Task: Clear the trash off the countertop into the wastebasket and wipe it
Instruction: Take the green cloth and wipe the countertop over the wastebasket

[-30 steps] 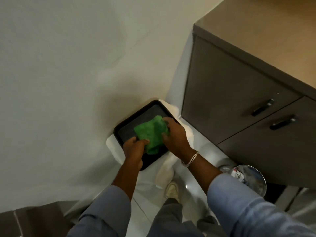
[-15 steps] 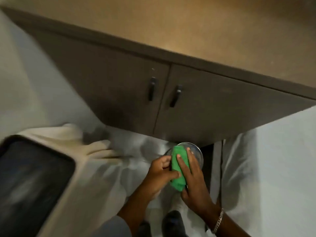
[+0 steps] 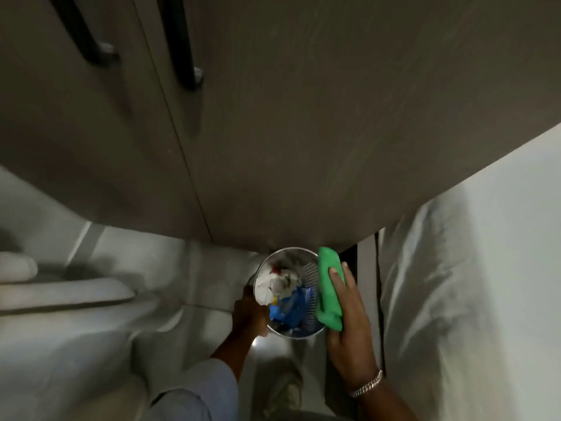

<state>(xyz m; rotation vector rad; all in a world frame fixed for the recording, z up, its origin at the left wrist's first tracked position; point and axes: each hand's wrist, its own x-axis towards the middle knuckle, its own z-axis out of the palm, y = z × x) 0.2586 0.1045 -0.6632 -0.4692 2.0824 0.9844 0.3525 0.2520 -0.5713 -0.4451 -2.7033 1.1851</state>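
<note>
left hand [image 3: 250, 317] grips wastebasket [image 3: 309, 279] (rim) — right hand [image 3: 349, 326] pinches cloth [image 3: 329, 288]

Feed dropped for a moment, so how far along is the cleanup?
Done: trash already lies in the wastebasket. In hand: left hand grips its rim; right hand holds the green cloth at the other side. Left: the countertop is out of view, so wiping can't be confirmed.

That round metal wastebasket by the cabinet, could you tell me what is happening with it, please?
A person is bent over the round mesh metal wastebasket on the floor. The left hand grips its rim, while the right hand holds a folded green cloth at the opposite side. Crumpled white paper and blue wrappers lie inside.
</note>
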